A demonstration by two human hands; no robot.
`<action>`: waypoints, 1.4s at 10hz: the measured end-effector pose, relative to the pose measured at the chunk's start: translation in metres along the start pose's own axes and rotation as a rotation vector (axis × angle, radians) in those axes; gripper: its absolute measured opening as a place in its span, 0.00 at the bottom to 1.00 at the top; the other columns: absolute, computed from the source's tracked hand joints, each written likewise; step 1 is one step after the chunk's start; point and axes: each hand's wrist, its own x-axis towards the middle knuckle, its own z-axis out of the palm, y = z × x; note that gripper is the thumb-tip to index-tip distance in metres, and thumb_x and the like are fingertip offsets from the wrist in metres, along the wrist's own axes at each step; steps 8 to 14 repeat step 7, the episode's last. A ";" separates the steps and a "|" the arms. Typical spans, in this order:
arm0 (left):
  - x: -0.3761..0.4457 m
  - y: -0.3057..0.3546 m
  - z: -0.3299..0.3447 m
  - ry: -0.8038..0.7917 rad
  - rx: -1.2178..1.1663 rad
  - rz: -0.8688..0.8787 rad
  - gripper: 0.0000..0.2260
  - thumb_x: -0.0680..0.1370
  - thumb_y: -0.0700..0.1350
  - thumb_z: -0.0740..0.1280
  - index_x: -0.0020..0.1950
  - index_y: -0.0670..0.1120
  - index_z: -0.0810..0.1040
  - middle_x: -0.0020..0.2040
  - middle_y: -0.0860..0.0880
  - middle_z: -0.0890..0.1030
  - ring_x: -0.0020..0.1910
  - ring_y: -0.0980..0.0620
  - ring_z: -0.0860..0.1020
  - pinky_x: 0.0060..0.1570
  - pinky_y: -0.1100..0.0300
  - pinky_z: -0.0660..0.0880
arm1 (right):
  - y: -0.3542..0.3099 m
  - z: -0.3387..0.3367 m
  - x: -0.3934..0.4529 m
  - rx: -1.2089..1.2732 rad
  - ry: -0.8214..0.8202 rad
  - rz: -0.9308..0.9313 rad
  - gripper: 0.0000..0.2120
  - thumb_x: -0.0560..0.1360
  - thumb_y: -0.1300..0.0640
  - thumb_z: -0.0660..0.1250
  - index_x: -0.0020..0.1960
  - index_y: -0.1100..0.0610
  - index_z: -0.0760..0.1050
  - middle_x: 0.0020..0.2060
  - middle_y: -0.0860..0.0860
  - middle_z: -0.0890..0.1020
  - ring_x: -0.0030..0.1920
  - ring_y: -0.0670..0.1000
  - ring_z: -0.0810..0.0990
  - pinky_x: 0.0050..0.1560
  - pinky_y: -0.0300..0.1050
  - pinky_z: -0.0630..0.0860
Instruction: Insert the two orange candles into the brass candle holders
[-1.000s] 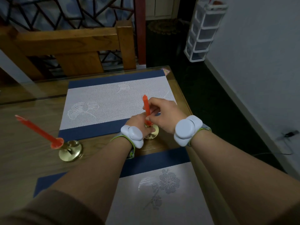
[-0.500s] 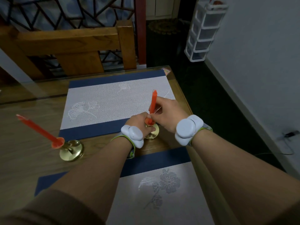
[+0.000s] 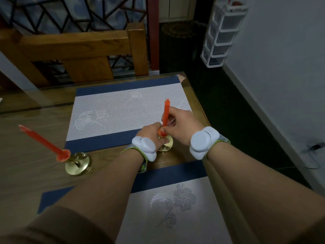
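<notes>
One orange candle [image 3: 42, 142] stands in a brass candle holder [image 3: 78, 164] at the left of the table and appears to lean up and to the left. The second orange candle [image 3: 166, 113] rises nearly upright from the second brass holder [image 3: 166, 146] near the table's right edge. My right hand [image 3: 179, 125] pinches this candle just above its base. My left hand [image 3: 149, 133] is closed around the top of that holder, which is partly hidden by both hands.
A white and blue placemat [image 3: 123, 113] lies behind the hands and another placemat [image 3: 168, 205] lies in front. The glass-topped table's right edge [image 3: 198, 106] runs just beside the right holder. A wooden chair [image 3: 73, 50] stands beyond the table, and a white drawer unit [image 3: 221, 32] stands on the floor.
The right-hand candle tilted from leaning left to nearly upright in its holder. My right hand slid down to its base. The left candle and holder stayed put.
</notes>
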 end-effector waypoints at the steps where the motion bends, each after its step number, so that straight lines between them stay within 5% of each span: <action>1: 0.001 0.000 0.001 -0.003 -0.006 0.005 0.17 0.73 0.48 0.69 0.60 0.46 0.75 0.54 0.45 0.82 0.53 0.44 0.79 0.46 0.59 0.70 | 0.000 0.001 0.000 0.017 0.005 0.003 0.13 0.69 0.58 0.72 0.53 0.58 0.75 0.46 0.52 0.82 0.47 0.53 0.81 0.55 0.50 0.78; 5: 0.000 0.001 0.000 -0.002 -0.010 0.000 0.21 0.71 0.47 0.71 0.62 0.46 0.73 0.56 0.45 0.81 0.54 0.44 0.79 0.52 0.55 0.74 | 0.006 0.000 -0.001 0.054 0.005 0.023 0.14 0.68 0.57 0.73 0.52 0.54 0.74 0.47 0.51 0.82 0.47 0.52 0.81 0.52 0.48 0.78; 14: -0.016 0.003 -0.013 -0.007 0.004 -0.059 0.21 0.72 0.48 0.71 0.62 0.43 0.71 0.57 0.44 0.79 0.52 0.46 0.77 0.48 0.58 0.71 | 0.007 -0.008 -0.013 0.065 0.051 0.068 0.15 0.69 0.57 0.73 0.54 0.53 0.74 0.47 0.51 0.80 0.48 0.53 0.80 0.50 0.47 0.78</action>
